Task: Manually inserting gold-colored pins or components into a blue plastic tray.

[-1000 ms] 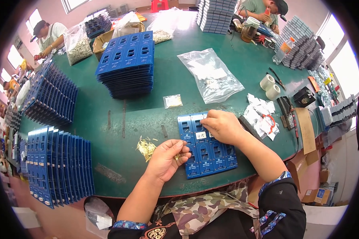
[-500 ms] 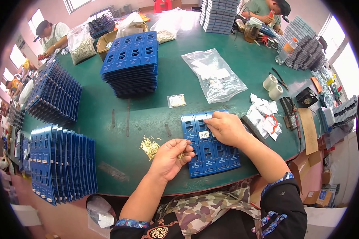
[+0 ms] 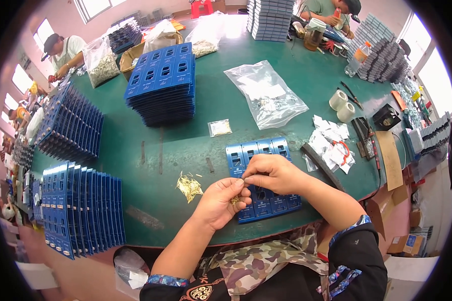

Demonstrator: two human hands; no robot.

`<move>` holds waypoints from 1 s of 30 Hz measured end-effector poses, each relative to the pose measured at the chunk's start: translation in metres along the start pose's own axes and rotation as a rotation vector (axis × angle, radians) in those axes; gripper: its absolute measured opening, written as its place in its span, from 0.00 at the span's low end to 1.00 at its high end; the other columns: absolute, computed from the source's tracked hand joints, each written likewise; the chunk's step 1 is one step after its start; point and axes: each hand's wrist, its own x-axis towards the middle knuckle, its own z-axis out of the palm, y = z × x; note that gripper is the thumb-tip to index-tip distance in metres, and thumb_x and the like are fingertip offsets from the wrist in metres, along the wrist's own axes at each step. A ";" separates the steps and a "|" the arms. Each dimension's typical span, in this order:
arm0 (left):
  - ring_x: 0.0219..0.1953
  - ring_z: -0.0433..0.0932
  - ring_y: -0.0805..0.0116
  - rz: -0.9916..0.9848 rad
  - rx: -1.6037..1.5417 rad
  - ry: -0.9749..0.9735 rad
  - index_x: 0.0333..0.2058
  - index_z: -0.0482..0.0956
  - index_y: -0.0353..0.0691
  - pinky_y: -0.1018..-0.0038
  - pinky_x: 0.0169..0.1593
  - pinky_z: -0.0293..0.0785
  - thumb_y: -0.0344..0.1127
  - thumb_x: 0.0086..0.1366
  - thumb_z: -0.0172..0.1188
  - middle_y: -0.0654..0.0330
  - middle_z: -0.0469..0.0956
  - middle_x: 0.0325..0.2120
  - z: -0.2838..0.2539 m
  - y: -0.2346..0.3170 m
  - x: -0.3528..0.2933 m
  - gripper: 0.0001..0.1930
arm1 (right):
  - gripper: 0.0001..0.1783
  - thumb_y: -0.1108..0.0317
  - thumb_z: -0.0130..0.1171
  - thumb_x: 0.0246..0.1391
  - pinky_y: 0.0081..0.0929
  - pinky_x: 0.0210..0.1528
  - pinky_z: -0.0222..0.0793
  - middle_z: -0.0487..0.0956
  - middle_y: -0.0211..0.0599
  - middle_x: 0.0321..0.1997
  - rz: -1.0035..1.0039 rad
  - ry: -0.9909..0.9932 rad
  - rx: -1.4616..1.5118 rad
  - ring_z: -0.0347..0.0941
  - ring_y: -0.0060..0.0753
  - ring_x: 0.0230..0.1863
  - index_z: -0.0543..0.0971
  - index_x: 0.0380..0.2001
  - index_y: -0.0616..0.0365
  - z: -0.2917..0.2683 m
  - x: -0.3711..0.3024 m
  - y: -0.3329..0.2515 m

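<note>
A blue circuit board panel (image 3: 269, 206) with rows of rectangular cutouts lies flat in front of me. Over its left part my two hands meet at the fingertips. Several thin brass-coloured pins (image 3: 235, 199) show in the curled fingers of my left hand (image 3: 217, 201). The thumb and forefinger of my right hand (image 3: 276, 174) pinch together against the left thumb and finger; whatever is between them is too small to make out. A loose heap of the same pins (image 3: 189, 187) rests on the green table (image 3: 181, 150), left of my left hand.
Stacks of blue panels stand at the back (image 3: 160, 85), left (image 3: 73, 120) and near left (image 3: 83, 210). A clear plastic bag (image 3: 266, 95) and a small pin packet (image 3: 219, 127) lie beyond the panel. To the right are white packets (image 3: 331, 140), a dark bar (image 3: 321, 165) and tape rolls (image 3: 341, 106).
My right hand has come off the panel's upper part, moving down and left to meet my left hand's fingertips. The left hand has shifted slightly right.
</note>
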 end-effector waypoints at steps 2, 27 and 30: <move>0.28 0.80 0.68 -0.013 0.008 -0.007 0.37 0.77 0.35 0.80 0.30 0.77 0.34 0.66 0.56 0.59 0.80 0.27 0.004 -0.002 0.002 0.08 | 0.08 0.69 0.62 0.51 0.29 0.37 0.69 0.76 0.37 0.30 0.046 -0.034 0.070 0.74 0.36 0.34 0.79 0.32 0.61 0.000 -0.003 0.001; 0.31 0.81 0.68 0.019 0.093 0.037 0.41 0.77 0.32 0.77 0.34 0.79 0.37 0.68 0.54 0.59 0.80 0.28 0.024 -0.003 0.032 0.13 | 0.08 0.65 0.57 0.50 0.36 0.39 0.71 0.76 0.39 0.30 0.204 0.178 -0.415 0.75 0.44 0.35 0.79 0.27 0.58 -0.035 -0.027 0.046; 0.31 0.81 0.67 0.019 0.097 0.050 0.42 0.77 0.32 0.77 0.34 0.80 0.37 0.68 0.53 0.59 0.80 0.28 0.025 -0.003 0.030 0.13 | 0.08 0.65 0.57 0.50 0.37 0.38 0.71 0.76 0.39 0.30 0.212 0.171 -0.425 0.75 0.44 0.35 0.79 0.27 0.57 -0.035 -0.027 0.044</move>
